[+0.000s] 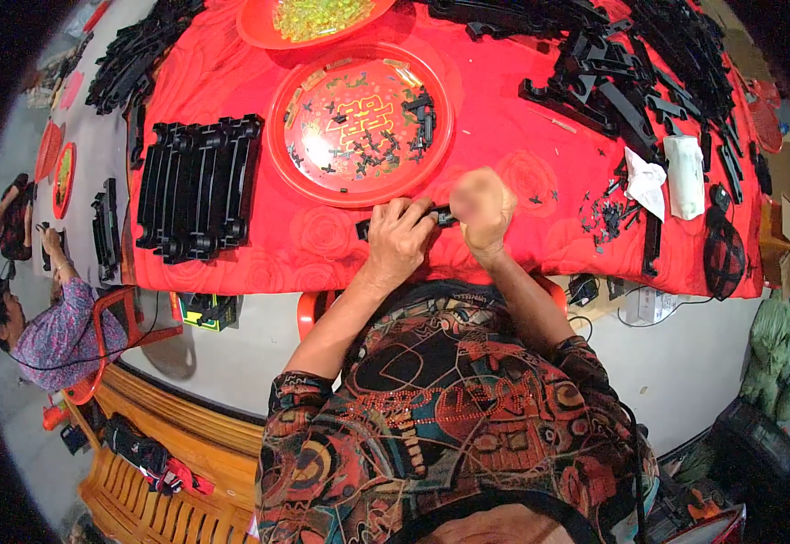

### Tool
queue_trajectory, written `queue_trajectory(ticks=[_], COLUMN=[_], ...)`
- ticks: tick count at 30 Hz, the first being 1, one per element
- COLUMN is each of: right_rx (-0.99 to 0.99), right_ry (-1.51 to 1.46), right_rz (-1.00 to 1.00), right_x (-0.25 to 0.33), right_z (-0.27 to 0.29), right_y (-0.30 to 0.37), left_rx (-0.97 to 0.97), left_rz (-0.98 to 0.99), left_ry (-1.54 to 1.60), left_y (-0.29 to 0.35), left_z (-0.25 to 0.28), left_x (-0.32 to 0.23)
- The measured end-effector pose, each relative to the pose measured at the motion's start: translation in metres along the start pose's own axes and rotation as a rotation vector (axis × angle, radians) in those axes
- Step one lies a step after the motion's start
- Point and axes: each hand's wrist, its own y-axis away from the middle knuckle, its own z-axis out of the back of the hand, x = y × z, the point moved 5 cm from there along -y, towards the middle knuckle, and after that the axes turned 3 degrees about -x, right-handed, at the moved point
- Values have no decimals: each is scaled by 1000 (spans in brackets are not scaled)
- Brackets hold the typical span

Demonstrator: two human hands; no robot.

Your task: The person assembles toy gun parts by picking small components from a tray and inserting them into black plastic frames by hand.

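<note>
Two bare hands meet at the near edge of a red tablecloth (495,109), where a short black plastic bar (444,218) lies between them, just below a red round tray (276,145). The left hand (397,238) is closed on the bar, fingers bent over its top, while the right hand (486,234) sits at the bar's right end beneath a rounded tan form (478,195); blur hides whether that is a held tool or part of the fist, and how tightly the fingers close cannot be told. Small black cross-shaped pieces (377,145) lie scattered in the tray, and a row of black plastic rails (197,186) stands to the left. The likeliest trouble is at the fingers: if the right hand bears down hard and slips, it could strike or pinch the left, which grips close by. Uneven pressure could also tilt the bar or crack its thin plastic. With the tray's rim so near the knuckles, a forward jerk might knock it and spill the crosses among the loose black bits (606,218) at right, near a crumpled white tissue (646,184), where such small dark parts would be easily mixed.
</note>
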Motion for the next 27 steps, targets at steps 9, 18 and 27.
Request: queue_trajectory(ticks=[9, 18, 27], right_rx=[10, -7, 21], right_ry=[82, 202, 261], right_rz=[-19, 28, 37], right_x=[0, 2, 3], right_z=[-2, -5, -8], right_y=[3, 4, 4], left_rx=[-8, 0, 12], left_rz=[-8, 3, 0], left_ry=[-7, -1, -15], left_y=[2, -1, -4], left_z=[-2, -1, 4], left_x=[-1, -1, -3])
